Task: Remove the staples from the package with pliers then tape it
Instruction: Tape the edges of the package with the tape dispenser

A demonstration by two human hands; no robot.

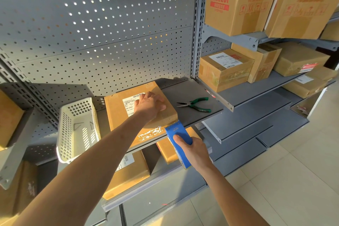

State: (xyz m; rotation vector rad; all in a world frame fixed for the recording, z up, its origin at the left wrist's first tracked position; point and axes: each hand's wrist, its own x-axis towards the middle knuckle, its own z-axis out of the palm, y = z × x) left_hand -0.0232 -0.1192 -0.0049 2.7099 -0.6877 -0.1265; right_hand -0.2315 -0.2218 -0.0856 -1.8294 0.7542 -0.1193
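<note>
On shelf: brown package [141, 113], shiny tape | left grip [149, 105] flat | right grip [192, 149] clutching dispenser [180, 142]

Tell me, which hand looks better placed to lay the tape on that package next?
The right hand, probably: it grips the blue tape dispenser at the package's near edge, beside crinkled tape. The left hand lies flat on top, steadying it. The pliers lie apart on the shelf.
</note>
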